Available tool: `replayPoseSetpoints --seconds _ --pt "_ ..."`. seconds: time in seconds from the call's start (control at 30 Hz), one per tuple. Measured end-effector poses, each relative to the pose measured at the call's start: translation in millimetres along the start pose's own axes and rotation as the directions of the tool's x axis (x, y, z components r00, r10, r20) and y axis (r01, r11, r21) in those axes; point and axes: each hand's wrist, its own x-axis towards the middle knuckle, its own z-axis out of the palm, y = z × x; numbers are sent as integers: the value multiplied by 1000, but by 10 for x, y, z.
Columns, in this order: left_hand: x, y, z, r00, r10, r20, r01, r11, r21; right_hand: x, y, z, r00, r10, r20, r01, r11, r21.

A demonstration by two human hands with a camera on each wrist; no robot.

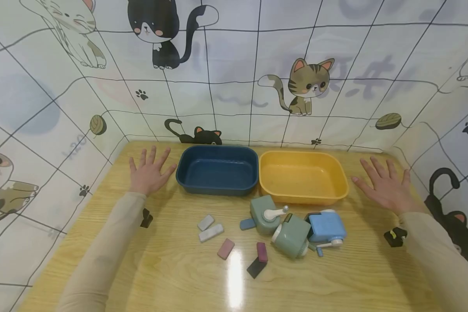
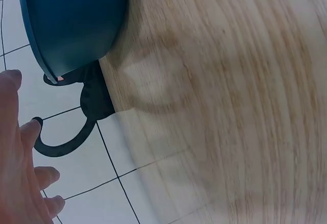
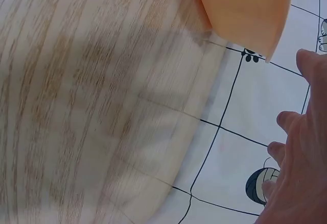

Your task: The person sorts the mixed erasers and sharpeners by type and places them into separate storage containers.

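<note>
My left hand (image 1: 147,172), fingers spread, is just left of the dark blue tray (image 1: 217,190). My right hand (image 1: 388,186) is likewise spread, right of the yellow tray (image 1: 304,197). Both hands hold nothing. In front of the trays sit a green bottle (image 1: 262,208) with a white pump spout, a second green bottle (image 1: 294,236) lying tilted, and a light blue bottle (image 1: 327,227) with a white nozzle. The left wrist view shows the blue tray's end (image 2: 76,25) near my fingertips; in the right wrist view the yellow tray's end (image 3: 245,9) is near my fingers.
Small blocks lie on the wooden table (image 1: 171,273): two pale grey blocks (image 1: 211,232), a pink block (image 1: 226,249), a magenta block (image 1: 262,252) against a black block (image 1: 257,268), and a blue block (image 1: 247,224). A cat-print curtain (image 1: 234,95) surrounds the table's back and sides.
</note>
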Motion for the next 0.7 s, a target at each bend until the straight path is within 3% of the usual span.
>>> replayPoseSetpoints --seconds 0.2,0.43,0.7 --pt "3 64 26 999 13 41 -12 1000 -19 -4 -21 48 1000 -16 -4 16 1000 12" --pt "38 160 67 993 37 111 -25 993 -112 -115 -92 84 998 -56 -19 56 998 4" --pt "52 188 122 989 75 125 -58 989 -139 -269 -84 151 996 -72 -45 74 997 35"
